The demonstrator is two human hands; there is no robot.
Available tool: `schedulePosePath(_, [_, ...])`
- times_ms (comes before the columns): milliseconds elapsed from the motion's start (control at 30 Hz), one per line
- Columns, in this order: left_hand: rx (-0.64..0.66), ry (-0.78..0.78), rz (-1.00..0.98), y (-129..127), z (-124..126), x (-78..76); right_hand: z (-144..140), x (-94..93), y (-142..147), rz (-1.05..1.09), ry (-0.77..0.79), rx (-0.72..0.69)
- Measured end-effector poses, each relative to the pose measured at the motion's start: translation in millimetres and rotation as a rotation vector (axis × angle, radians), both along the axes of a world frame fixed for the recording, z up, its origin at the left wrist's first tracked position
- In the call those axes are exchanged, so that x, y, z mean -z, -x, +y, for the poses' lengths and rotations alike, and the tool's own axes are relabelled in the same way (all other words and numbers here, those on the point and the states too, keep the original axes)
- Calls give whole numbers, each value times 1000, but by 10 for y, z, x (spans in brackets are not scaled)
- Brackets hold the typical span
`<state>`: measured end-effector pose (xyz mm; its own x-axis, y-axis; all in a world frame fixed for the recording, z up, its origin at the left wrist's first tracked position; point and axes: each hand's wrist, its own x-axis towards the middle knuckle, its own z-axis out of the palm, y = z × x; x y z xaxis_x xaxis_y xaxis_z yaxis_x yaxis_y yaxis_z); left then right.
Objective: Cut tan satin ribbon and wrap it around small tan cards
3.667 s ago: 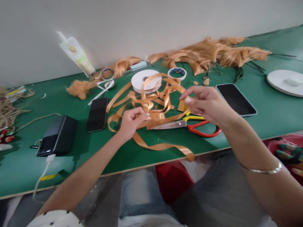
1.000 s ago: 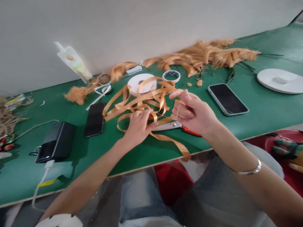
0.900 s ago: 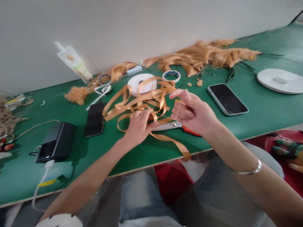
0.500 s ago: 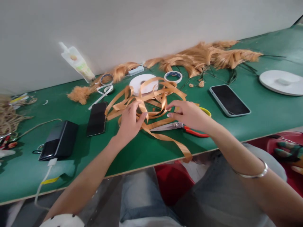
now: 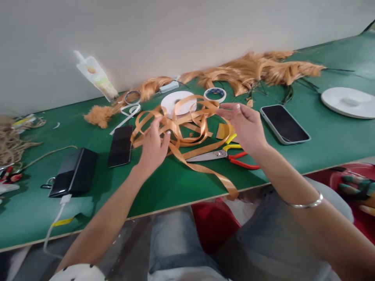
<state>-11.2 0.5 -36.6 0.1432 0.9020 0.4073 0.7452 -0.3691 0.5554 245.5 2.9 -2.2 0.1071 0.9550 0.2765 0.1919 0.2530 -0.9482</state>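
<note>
A tangle of orange satin ribbon point(image 5: 187, 127) lies on the green table point(image 5: 181, 183), fed from a white ribbon spool point(image 5: 178, 103). My left hand point(image 5: 152, 146) grips a strand at the tangle's left side. My right hand point(image 5: 244, 125) is raised at the tangle's right end, fingers spread, its fingertips at a ribbon loop; whether it pinches the loop is unclear. Scissors point(image 5: 222, 155) with red and yellow handles lie under my right hand. One ribbon tail point(image 5: 225, 185) hangs over the table's front edge.
Two phones point(image 5: 120, 145) point(image 5: 284, 123), a black power bank point(image 5: 73, 171) with a white cable, a tape roll point(image 5: 215, 94), orange fibre bundles point(image 5: 258, 70) along the wall, a white plate point(image 5: 348, 102) and a white pouch point(image 5: 95, 75) sit around. A red stool point(image 5: 213, 222) stands between my knees.
My right hand has lifted off the table and moved back, opening its fingers. My left hand shifted left and up along the ribbon. The scissors' handles are uncovered.
</note>
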Motion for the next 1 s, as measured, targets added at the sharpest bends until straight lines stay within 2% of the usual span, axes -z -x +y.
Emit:
schedulePosePath(100, [-5,1,-22,18,33,20,4,-48,-21,317,89,-123])
schedulePosePath(200, [-44,8,-42,55,83,43,-28,-90,-66,275,138,-172])
schedulePosePath(267, [-64,-5,-75,92,119,57,-58,-83,-69,-1,95,-194])
schedulePosePath(333, [-80,-30,-107,136,150,61,-89,-54,-45,-447,46,-138])
schedulePosePath(400, [-108,-42,-122,176,170,51,-108,-25,-16,-874,58,-8])
schedulePosePath(467, [-130,-30,-116,201,181,34,-108,-12,-10,-1076,78,154])
schedulePosePath(567, [-119,-42,-102,207,189,21,-82,-26,-48,-1022,13,309])
schedulePosePath(667, [-97,-76,-101,195,190,29,-57,-31,-86,-966,-35,369])
schedulePosePath(867, [-118,-51,-137,174,147,-6,-44,29,-50,-1122,45,326])
schedulePosePath(933, [-107,-36,-213,146,133,-12,-59,18,-19,-1053,11,316])
schedulePosePath(1000, [-85,1,-338,103,132,2,-110,-14,24,-892,-43,270])
